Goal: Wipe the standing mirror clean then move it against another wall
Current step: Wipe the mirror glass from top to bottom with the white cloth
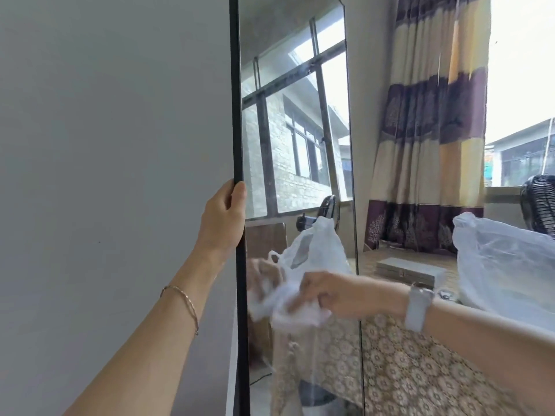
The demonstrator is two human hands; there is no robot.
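Now our left hand (223,214) curls around the mirror (288,121) edge; our right hand (327,291) bunches the cloth (295,307) on glass. Hard pressing could tip it.

Both my forearms are bare, no sleeves showing. On my left wrist I see a thin gold-toned chain bracelet (186,301) (hanging a little loose). On my right wrist sits a watch (419,306) with a wide, pale grey-white band.
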